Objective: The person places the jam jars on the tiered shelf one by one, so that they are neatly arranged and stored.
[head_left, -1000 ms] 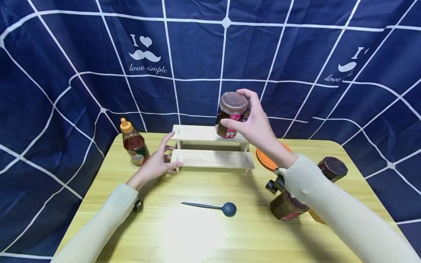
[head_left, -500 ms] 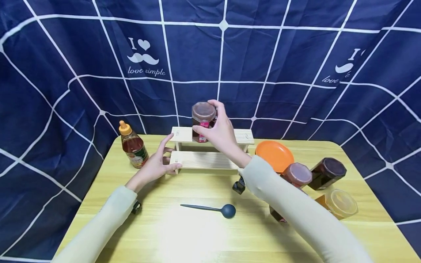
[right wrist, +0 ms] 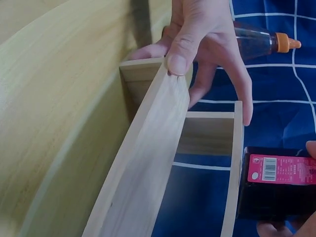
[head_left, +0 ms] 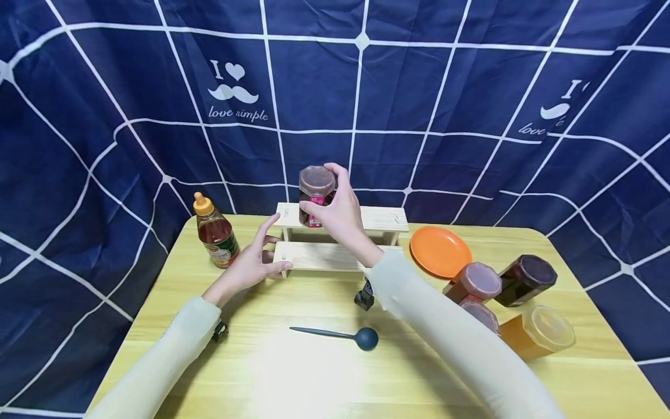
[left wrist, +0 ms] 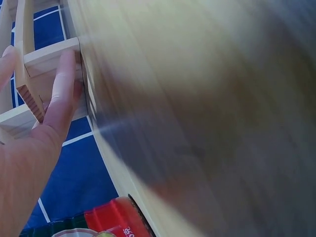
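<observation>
My right hand [head_left: 342, 215] grips a dark octagonal jar [head_left: 316, 181] with a pink label, thumb in front and fingers round the far side. The jar is upright at the left part of the upper shelf of a small two-step wooden rack [head_left: 324, 256]. Its base is right at the shelf surface in the right wrist view, where the pink label [right wrist: 281, 169] shows a barcode. My left hand [head_left: 248, 265] holds the rack's left end, thumb on the lower shelf and a finger at the upper shelf's edge. Some of its fingers [left wrist: 64, 86] reach under the lower shelf.
A syrup squeeze bottle [head_left: 217, 238] with an orange cap stands left of the rack. An orange plate [head_left: 441, 251] lies to its right, near several jars, one amber [head_left: 539, 331]. A dark round-headed spoon [head_left: 335, 334] lies in front. A blue curtain [head_left: 314, 87] hangs behind.
My right hand has carried the jar left and down, from over the right part of the upper shelf to its left part. The left hand stays at the rack's end.
</observation>
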Available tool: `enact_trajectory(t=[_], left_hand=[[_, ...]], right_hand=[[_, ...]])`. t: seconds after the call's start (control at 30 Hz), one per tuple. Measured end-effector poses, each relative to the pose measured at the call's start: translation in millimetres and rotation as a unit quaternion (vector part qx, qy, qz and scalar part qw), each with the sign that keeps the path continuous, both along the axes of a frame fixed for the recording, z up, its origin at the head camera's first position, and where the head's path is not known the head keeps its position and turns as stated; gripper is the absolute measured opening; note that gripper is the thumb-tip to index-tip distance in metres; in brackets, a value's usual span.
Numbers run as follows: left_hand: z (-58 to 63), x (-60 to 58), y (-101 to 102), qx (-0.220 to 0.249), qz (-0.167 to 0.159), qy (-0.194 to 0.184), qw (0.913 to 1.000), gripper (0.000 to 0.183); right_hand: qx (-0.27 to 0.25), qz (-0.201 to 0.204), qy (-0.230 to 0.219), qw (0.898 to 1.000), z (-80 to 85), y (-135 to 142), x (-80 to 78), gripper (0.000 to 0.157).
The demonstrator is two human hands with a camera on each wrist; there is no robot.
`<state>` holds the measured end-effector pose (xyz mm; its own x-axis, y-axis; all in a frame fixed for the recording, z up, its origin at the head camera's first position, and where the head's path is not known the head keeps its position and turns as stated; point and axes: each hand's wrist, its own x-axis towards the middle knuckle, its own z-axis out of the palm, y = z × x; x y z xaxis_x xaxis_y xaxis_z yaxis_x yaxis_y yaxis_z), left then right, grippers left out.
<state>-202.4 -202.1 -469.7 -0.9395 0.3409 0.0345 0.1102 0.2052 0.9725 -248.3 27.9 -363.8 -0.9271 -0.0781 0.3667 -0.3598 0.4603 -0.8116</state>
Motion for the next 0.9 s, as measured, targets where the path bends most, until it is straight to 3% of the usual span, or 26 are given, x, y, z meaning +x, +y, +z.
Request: enact_trajectory(t=[0.13,0.57,0.9], left_hand=[[-1.2,-0.7,-1.3,-0.036,0.01,0.028,0.9989,0.117],[3.1,-2.0,2.1,-0.061,0.005,0.066,0.9959,0.117],[-1.6,-1.5,0.5,-0.052,-0.007,0.079,0.9954,0.116]], right_hand=[[0.005,0.009,0.0,1.0,0.8,-3.2,0.2,0.092],[0.012,0.007,0.016,1.0,-0.5,-4.9,-1.0,0.092],[-0.027,0.04,-0.029,0.998,1.8,-3.1,2.9,0.11]])
